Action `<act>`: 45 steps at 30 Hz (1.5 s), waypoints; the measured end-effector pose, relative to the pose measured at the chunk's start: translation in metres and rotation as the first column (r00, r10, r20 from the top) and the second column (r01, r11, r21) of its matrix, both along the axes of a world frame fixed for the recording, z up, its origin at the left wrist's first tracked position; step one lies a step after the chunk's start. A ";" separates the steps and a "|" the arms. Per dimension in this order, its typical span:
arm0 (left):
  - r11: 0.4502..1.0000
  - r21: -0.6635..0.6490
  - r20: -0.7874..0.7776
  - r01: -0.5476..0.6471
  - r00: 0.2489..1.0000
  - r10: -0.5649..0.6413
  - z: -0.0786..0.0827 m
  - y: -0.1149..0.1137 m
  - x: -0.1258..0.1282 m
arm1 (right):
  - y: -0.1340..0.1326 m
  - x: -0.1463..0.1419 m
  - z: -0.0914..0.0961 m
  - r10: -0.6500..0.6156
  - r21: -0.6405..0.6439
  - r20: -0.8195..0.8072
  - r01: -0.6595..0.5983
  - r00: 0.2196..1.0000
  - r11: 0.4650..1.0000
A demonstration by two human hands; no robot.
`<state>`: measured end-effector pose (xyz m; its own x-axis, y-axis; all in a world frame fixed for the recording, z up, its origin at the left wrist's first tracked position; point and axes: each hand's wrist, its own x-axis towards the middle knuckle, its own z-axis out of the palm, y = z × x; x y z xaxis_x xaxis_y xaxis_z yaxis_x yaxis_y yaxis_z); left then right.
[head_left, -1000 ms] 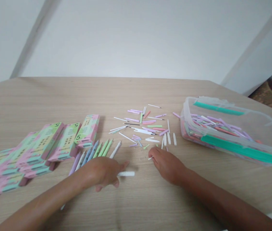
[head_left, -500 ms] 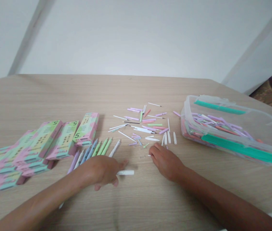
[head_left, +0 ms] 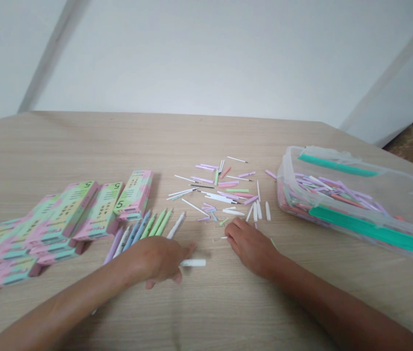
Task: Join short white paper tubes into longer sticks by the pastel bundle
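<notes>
My left hand [head_left: 164, 258] is closed round a white pen [head_left: 194, 262], whose blunt end sticks out to the right past the fingers. Its index finger stretches forward along the pen, and the palm side is hidden. At its far side lies a row of pens, among them green pens [head_left: 154, 222], blue pens [head_left: 137, 229] and a white one [head_left: 176, 225]. Fingertips of my right hand [head_left: 250, 243] pinch a small thin white piece [head_left: 224, 237] low on the table. Touching or beside that piece is a tiny clear part [head_left: 216, 239]; which, I cannot tell.
Loose refills [head_left: 218, 197], coloured caps and white barrels [head_left: 268, 211] lie scattered beyond my hands. A clear plastic box [head_left: 356, 214] with purple and orange pen parts stands right. Printed pen boxes [head_left: 62, 212] are stacked left on the wooden table [head_left: 137, 141], before a white wall.
My right fingers, with the small white piece, have come up to the clear part. The whole view has shifted slightly. My left hand keeps its hold on the pen.
</notes>
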<state>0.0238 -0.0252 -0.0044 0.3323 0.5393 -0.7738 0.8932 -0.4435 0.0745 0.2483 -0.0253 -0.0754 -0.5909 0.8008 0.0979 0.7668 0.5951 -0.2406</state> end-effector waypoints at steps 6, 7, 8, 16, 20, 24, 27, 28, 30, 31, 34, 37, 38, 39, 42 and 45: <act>0.997 -0.073 -0.024 -0.003 1.000 0.001 0.005 0.001 0.003 | 0.000 -0.001 -0.001 -0.012 -0.015 0.002 0.012 1.000 1.000; 0.997 -0.071 -0.029 0.000 1.000 -0.002 0.005 0.001 0.003 | 0.000 -0.001 -0.001 -0.010 -0.016 -0.001 0.010 1.000 1.000; 0.998 -0.070 -0.035 0.005 0.999 -0.007 0.005 0.001 0.003 | 0.000 -0.001 -0.001 -0.008 -0.016 -0.004 0.008 1.000 1.000; 0.997 -0.077 0.013 -0.011 1.000 0.012 -0.006 0.002 -0.004 | -0.002 -0.003 0.003 -0.012 -0.041 -0.019 0.011 1.000 0.999; 0.996 -0.086 -0.017 -0.015 1.000 0.013 -0.010 0.003 -0.004 | -0.002 -0.004 0.006 -0.017 -0.063 -0.042 0.014 0.999 0.998; 0.998 -0.060 -0.019 -0.010 1.000 0.009 -0.005 0.001 -0.001 | -0.003 -0.003 0.004 -0.013 -0.079 -0.077 0.007 0.997 0.997; 0.998 -0.070 -0.050 0.010 0.999 -0.013 0.002 0.000 0.002 | -0.004 -0.001 0.003 -0.038 -0.068 -0.075 0.033 0.996 0.997; 0.997 -0.078 -0.053 0.015 0.998 -0.019 0.004 0.000 0.003 | -0.005 0.000 0.003 -0.046 -0.064 -0.064 0.042 0.997 0.997; 0.996 -0.085 -0.036 0.014 0.999 -0.017 0.006 0.000 0.003 | -0.005 0.000 0.003 -0.054 -0.060 -0.032 0.052 0.998 0.997; 0.996 -0.083 -0.028 0.013 0.999 -0.015 0.006 0.000 0.003 | -0.005 0.000 0.003 -0.054 -0.059 -0.018 0.052 0.998 0.997; 0.998 -0.060 -0.020 0.012 1.000 -0.013 0.004 0.000 0.002 | -0.005 -0.004 0.002 -0.043 -0.052 -0.002 0.042 0.999 0.998; 0.999 -0.049 -0.034 0.013 0.999 -0.015 0.003 -0.001 0.003 | -0.004 -0.009 0.001 -0.023 -0.044 -0.008 0.023 1.000 0.999; 0.998 -0.054 -0.039 0.011 0.999 -0.013 0.003 -0.001 0.003 | -0.005 -0.011 0.001 -0.024 -0.041 -0.009 0.024 1.000 0.999; 0.998 -0.063 -0.040 0.006 0.999 -0.009 0.004 -0.001 0.004 | -0.005 -0.013 0.001 -0.028 -0.037 -0.011 0.027 1.000 0.999; 0.998 -0.061 -0.037 0.003 0.999 -0.006 0.003 -0.001 0.004 | -0.007 -0.017 0.002 -0.039 -0.038 -0.046 0.037 0.998 0.999; 1.000 -0.022 -0.031 0.017 0.999 -0.017 0.001 -0.002 0.003 | -0.006 -0.017 0.006 -0.076 -0.097 -0.191 0.058 0.979 0.994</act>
